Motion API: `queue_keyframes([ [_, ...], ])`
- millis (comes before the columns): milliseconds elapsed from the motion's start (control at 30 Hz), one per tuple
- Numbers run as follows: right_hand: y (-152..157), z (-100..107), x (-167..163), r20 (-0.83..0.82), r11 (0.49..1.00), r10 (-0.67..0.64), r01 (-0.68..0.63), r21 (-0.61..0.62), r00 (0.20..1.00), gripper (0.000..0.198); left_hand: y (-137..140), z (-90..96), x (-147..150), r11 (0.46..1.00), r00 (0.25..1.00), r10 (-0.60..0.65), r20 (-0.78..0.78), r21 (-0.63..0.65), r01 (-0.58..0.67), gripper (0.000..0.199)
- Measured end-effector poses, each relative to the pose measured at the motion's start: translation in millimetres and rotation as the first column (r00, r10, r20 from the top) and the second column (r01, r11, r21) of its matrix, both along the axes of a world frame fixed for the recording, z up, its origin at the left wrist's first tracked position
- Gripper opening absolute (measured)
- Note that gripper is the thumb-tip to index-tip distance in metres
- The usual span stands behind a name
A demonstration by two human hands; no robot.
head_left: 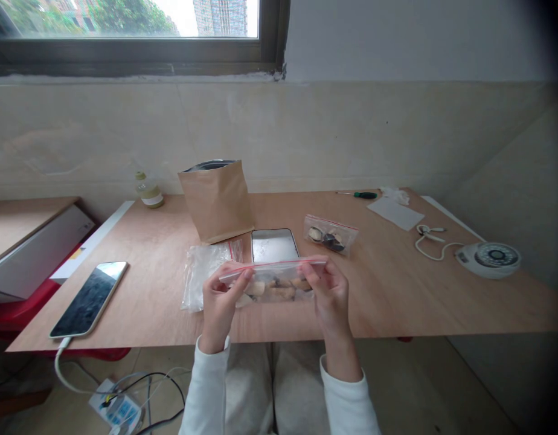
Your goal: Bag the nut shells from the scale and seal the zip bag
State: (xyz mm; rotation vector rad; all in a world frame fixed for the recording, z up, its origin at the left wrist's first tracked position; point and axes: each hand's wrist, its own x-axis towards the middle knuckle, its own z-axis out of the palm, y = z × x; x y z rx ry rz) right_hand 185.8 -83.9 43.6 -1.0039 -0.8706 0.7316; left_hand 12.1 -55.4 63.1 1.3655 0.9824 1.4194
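So the zip bag (274, 281) with nuts inside is pinched at its red strip by both hands, left hand (220, 305) and right hand (331, 296), just above the table (397, 290) edge. Looks like the sealing step; next calls for pressing evenly along the strip. Tray (274, 244) sits just beyond, another bag (331, 234) farther right.

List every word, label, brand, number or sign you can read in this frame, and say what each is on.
No text can be read.
The small bottle has a label band, too blurred to read.
The round device bears dark marks on top, too small to make out.
The kraft paper bag, the phone, the metal tin and the zip bag held in the left hand and right hand show no print.
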Motion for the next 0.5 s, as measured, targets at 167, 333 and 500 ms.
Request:
queue_keyframes([
  [167, 1.3, -3.7, -0.2, -0.019, 0.991, 0.13, -0.129, 0.014, 0.991, 0.016, 0.7, -2.8, -1.4, 1.0, 0.999, -0.022, 0.037, -0.014, 0.023, 0.009],
  [333, 3.4, -4.7, -3.0, -0.01, 0.986, 0.16, -0.16, -0.052, 0.987, 0.017, 0.7, -3.7, -0.2, 1.0, 0.998, -0.012, 0.061, 0.013, 0.011, 0.01],
  [500, 4.9, -3.7, -4.9, -0.023, 0.984, 0.122, -0.124, -0.127, 0.992, 0.02, 3.3, -4.1, 0.7, 0.997, 0.999, -0.043, 0.019, -0.07, 0.045, 0.012],
])
